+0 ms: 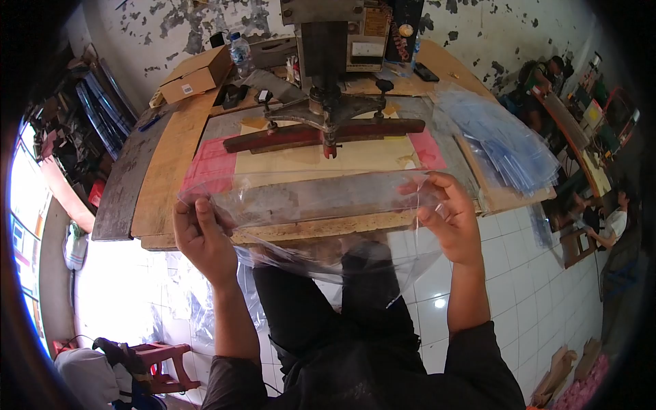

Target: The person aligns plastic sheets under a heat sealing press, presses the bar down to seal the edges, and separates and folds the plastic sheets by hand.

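"Clear, thin plastic film (318, 249): state its appearance and position."

"Glossy and creased, with pale reflections along its folds. It is spread in the air between both hands, in front of the table's near edge, and sags at its lower middle. The table edge and dark trousers (301, 301) show through it."

"State the grip."

"The left hand (205, 236) has its thumb and fingers together, clamped on the film's left end. The right hand (447, 222) is at the right end, its thumb and forefinger apart at the tips; whether any finger pinches the film, I cannot tell."

"List the surroundings, nearest first."

"Beyond the film, a flat cream-coloured sheet (287, 160) lies on the brown wooden table (167, 178), flanked by pink panels (212, 167)."

"Obstructions?"

"A long red-edged metal bar (383, 128), mounted on a dark press column (324, 55), extends across the space over the cream sheet. The film is on its near side."

"Outer items?"

"Right: a loose stack of bluish transparent plastic sheets (509, 143); behind it, a black phone (425, 72). Far left: a brown cardboard box (197, 74) beside a clear blue-capped bottle (240, 53). Floor, left: a red plastic stool (164, 359)."
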`<state>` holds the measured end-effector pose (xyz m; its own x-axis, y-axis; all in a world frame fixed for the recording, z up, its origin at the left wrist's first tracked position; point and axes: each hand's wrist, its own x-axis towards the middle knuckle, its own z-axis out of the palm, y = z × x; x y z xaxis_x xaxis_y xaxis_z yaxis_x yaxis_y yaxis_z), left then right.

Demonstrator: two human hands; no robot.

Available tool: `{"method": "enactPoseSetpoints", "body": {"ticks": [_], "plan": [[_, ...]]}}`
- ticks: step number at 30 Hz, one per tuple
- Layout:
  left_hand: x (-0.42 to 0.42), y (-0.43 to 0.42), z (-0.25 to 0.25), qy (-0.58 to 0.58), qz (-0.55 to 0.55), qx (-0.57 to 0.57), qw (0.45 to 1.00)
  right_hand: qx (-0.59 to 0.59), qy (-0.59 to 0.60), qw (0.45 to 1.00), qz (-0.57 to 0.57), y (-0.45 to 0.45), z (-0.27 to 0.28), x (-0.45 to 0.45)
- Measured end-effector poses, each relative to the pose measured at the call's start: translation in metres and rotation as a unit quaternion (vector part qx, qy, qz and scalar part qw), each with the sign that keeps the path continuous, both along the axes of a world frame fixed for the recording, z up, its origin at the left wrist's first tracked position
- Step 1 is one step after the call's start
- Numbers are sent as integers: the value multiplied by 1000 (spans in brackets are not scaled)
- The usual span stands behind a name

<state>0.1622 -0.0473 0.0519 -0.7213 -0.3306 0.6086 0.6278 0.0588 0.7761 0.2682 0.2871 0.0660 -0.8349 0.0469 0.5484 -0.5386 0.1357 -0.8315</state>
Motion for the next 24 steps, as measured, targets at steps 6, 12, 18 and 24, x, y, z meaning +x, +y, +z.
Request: {"method": "enactPoseSetpoints", "body": {"ticks": [6, 12, 18, 24], "plan": [[-5, -3, -7, 18, -5, -7, 1000, -35, -71, 997, 15, -2, 6, -5], [-12, -11, -23, 48, -28, -18, 998, 41, -60, 994, -82, 3, 13, -11], [-13, -13, -25, -15, -25, -56, 998, 114, -47, 980, -157, 5, 27, -15], [-21, -8, -28, -50, -34, -46, 997, 106, -47, 976, -182, 6, 22, -22]]}}
